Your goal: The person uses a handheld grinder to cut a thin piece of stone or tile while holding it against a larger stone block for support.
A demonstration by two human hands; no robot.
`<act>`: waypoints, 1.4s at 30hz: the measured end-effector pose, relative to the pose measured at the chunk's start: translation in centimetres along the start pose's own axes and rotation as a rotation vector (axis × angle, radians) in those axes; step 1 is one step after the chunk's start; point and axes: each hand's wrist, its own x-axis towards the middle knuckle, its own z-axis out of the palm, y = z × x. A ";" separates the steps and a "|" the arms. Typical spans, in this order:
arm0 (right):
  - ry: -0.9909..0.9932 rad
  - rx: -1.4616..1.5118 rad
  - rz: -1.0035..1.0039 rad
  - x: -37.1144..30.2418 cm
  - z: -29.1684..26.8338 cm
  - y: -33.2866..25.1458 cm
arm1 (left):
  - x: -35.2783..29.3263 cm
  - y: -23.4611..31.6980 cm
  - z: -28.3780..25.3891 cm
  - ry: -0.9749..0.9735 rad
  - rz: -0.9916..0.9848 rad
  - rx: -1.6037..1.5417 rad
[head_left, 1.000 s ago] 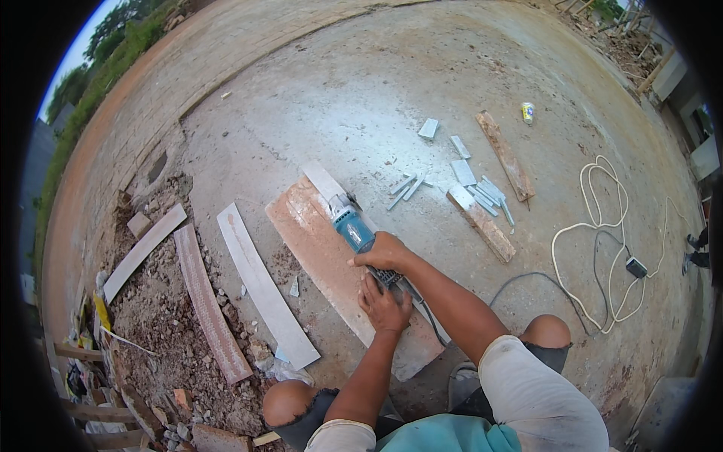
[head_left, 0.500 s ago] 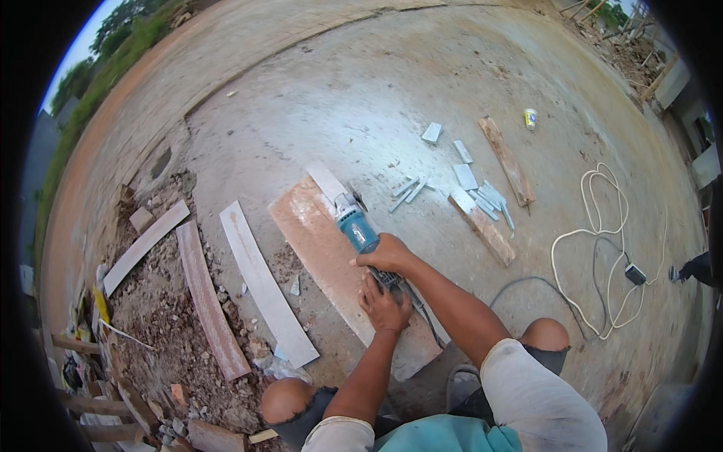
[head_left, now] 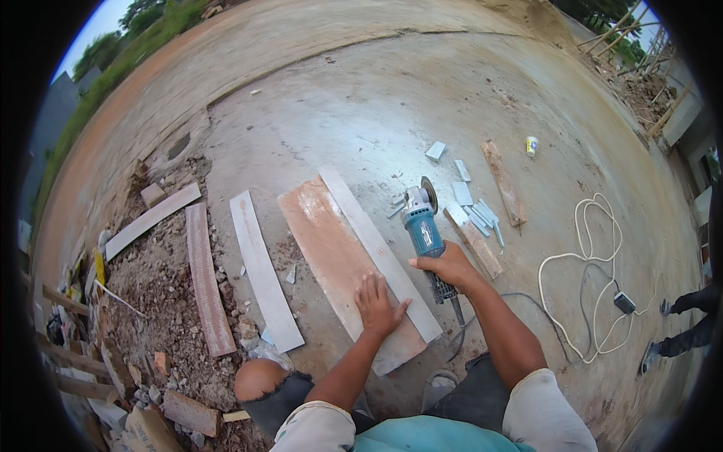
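My right hand (head_left: 448,265) grips the body of a teal angle grinder (head_left: 424,232), its cutting disc turned up and away from me. The grinder is held to the right of a pale tile strip (head_left: 384,260), apart from it. That strip lies along the right edge of a wide, dusty reddish-brown board (head_left: 331,248). Flat on the lower part of this board rests my left hand (head_left: 379,307), fingers spread, its thumb near the strip. From the grinder's rear a dark cord (head_left: 459,310) runs down. Whether the disc is spinning, I cannot tell.
Left lie a pale strip (head_left: 261,264), a reddish strip (head_left: 208,279) and rubble (head_left: 154,301). Cut tile pieces (head_left: 462,193) and two wooden blocks (head_left: 503,181) are to the right, with a small cup (head_left: 532,145) beyond. A coiled white cable (head_left: 544,279) and a person's legs (head_left: 681,324) are farther right.
The grinder has moved right, off the board, in my right hand. My left hand has left the grinder's rear and now lies flat on the board. The full pale strip shows.
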 end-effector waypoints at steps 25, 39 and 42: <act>-0.149 -0.115 -0.008 5.9 4.7 -0.7 | -4.8 3.3 -0.7 -0.340 0.229 -0.029; -0.090 -0.049 0.012 4.2 1.4 0.5 | -3.2 3.5 1.4 -0.168 0.357 -0.078; -0.085 -0.063 -0.017 4.3 1.5 0.6 | -1.9 2.1 1.2 -0.185 0.349 -0.040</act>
